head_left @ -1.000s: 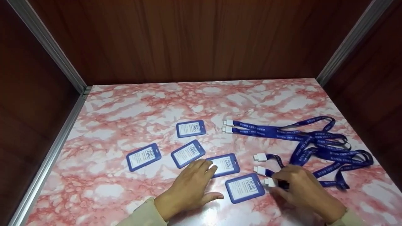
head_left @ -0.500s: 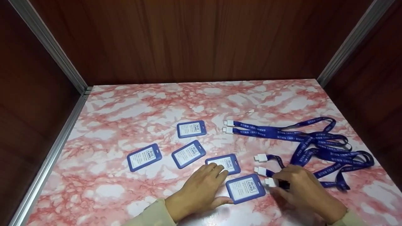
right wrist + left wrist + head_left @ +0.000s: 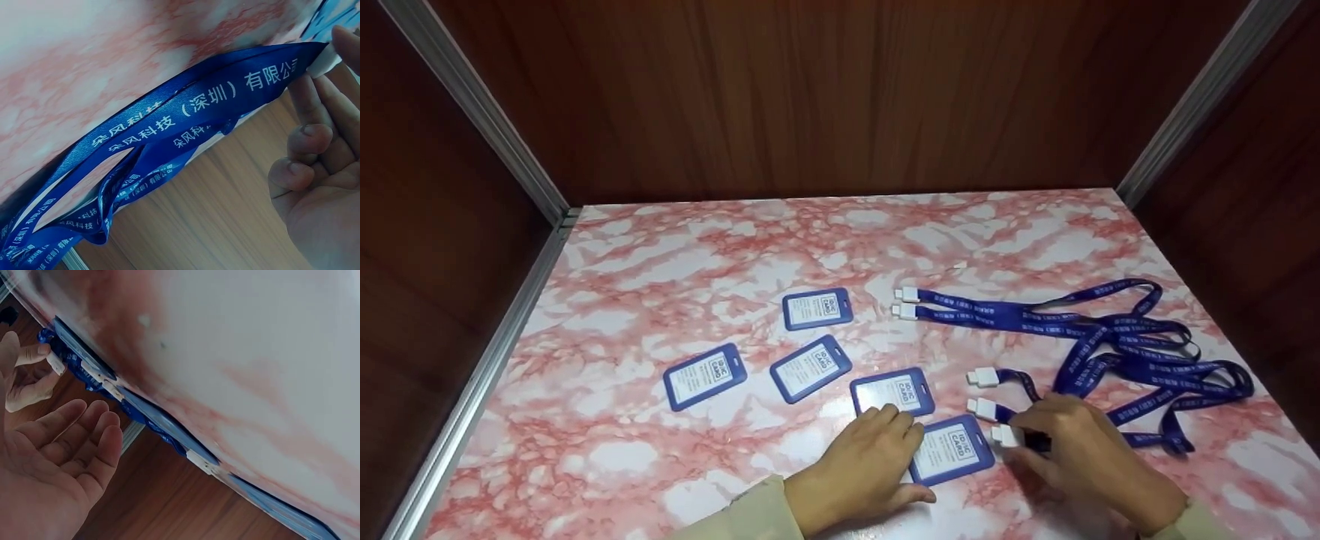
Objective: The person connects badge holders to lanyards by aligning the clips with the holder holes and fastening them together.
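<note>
My right hand (image 3: 1084, 446) pinches the white plastic end (image 3: 1003, 435) of a blue printed lanyard between thumb and fingers. In the right wrist view the lanyard strap (image 3: 208, 101) runs from the pinched end. My left hand (image 3: 861, 466) is over the left side of the nearest blue ID card holder (image 3: 956, 451), partly hiding it. In the left wrist view that hand's fingers (image 3: 84, 430) are loosely bent and hold nothing. Just beyond lies a second ID card holder (image 3: 894, 394), its lower edge partly covered by the left fingertips.
Three other blue ID card holders lie farther left, one at the far left (image 3: 705, 376). Several blue lanyards (image 3: 1140, 360) lie overlapped on the right, with white ends (image 3: 906, 302) pointing left. Dark wooden panels (image 3: 840, 97) enclose the marbled tabletop (image 3: 697, 255).
My left hand has moved right and toward me, from the second card holder to the nearest one. My right hand has stayed in place, pinching the lanyard's white end.
</note>
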Motion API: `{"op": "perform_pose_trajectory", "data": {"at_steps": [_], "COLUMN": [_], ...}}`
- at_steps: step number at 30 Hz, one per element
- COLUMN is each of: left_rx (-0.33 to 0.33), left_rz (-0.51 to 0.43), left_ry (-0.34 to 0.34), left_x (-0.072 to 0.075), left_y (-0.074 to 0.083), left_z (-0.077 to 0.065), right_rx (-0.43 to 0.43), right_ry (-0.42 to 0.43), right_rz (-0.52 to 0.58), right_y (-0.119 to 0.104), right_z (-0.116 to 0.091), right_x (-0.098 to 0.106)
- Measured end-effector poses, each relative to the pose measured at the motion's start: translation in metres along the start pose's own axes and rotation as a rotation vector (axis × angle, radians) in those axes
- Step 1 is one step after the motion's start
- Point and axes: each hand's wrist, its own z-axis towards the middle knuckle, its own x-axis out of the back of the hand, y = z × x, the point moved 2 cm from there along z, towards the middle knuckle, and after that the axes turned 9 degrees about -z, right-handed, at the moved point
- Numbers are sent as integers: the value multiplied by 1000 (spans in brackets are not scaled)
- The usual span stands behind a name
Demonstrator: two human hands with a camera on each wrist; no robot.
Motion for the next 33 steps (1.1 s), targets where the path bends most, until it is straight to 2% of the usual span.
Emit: {"op": "perform_pose_trajectory", "data": {"at_steps": [7, 22, 33], "left_rx": [8, 79, 109], "left_rz": [33, 65, 80], "left_ry": [9, -90, -132], "left_x": [-4, -9, -12], "left_y": [2, 8, 8], "left_z": [5, 12, 15], "right_rx": [51, -49, -36], "right_ry": [74, -65, -41], "right_rz": [-7, 20, 0], "right_y": [1, -1, -2], "right_z": [1, 2, 2], "right_x": [-2, -3, -6]}}
